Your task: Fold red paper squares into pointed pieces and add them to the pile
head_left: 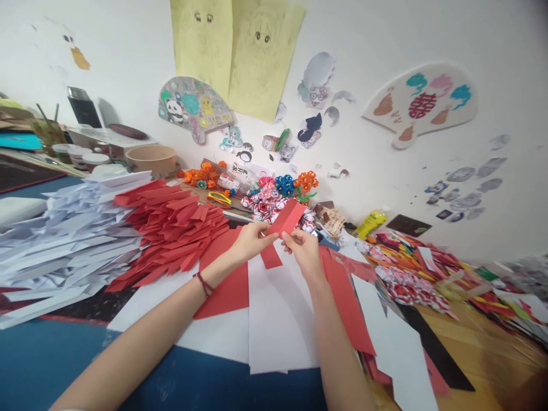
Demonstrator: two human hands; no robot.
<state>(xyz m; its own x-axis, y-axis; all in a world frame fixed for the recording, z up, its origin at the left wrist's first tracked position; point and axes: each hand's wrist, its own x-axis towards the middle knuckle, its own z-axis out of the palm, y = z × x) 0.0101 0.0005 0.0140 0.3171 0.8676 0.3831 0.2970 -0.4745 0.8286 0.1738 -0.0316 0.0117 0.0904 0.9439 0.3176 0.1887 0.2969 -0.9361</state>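
Between both hands a strip of red paper [293,214] with a lengthwise crease is held up above the work surface. My left hand [252,242] pinches its lower left corner, thumb on the near side. At the lower right edge my right hand [303,249] grips the same strip between thumb and fingers. Beneath the hands lie white paper sheets [280,319] and another red strip [271,257]. A larger red sheet [231,291] is under my left wrist. More red sheets [346,302] lie to the right of my right forearm.
Piles of folded white strips [85,240] and folded red strips [175,228] stand on the left. Behind the hands are red-and-white folded pieces [265,210], orange flowers [205,174] and scissors [222,199]. Coloured paper pieces [411,257] and a yellow bottle [370,224] are at right.
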